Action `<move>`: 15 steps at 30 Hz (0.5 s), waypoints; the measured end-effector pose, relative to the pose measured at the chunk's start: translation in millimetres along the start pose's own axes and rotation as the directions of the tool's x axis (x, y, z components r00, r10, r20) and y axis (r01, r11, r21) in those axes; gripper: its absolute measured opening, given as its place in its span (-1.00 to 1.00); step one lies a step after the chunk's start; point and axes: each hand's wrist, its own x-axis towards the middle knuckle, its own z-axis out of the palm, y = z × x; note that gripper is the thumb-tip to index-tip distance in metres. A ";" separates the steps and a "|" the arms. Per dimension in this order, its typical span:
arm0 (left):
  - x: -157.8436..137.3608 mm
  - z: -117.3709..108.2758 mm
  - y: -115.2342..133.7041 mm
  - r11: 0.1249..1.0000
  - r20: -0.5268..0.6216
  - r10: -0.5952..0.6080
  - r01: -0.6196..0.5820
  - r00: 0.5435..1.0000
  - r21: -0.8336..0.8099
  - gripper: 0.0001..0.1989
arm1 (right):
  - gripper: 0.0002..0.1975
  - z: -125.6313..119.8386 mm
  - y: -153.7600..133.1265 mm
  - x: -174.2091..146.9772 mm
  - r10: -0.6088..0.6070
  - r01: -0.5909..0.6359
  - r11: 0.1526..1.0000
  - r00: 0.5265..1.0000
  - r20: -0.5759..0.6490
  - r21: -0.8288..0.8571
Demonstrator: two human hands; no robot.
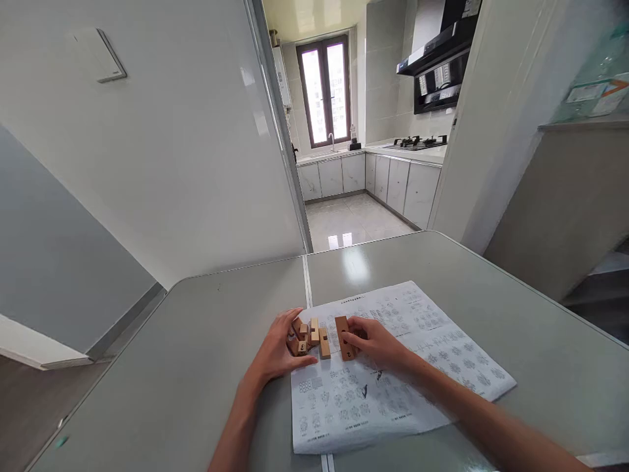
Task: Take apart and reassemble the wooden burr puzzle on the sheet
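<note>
My right hand [376,342] pinches a reddish-brown wooden puzzle piece [343,347], a notched bar with a dark "2" near its lower end. My left hand [276,347] curls its fingers and thumb round a small cluster of interlocking wooden puzzle pieces [302,330]; one light block in it bears a "3". A paler notched wooden piece [324,343] stands between the cluster and the bar. Under the pieces lies a creased white instruction sheet [462,354] printed with small diagrams. The palm of my left hand hides part of the cluster.
The grey-green table [206,387] has a seam down its middle and a rounded far edge. A white wall panel [187,164] rises at the left. Beyond the table is a kitchen with white cabinets [417,193] and a gas hob [417,142].
</note>
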 end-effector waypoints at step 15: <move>-2.9 2.1 -6.6 0.996 -0.095 -0.088 0.091 0.992 0.023 -0.14 | -0.65 -0.5 -1.6 0.2 0.013 -0.013 1.000 1.000 0.011 0.008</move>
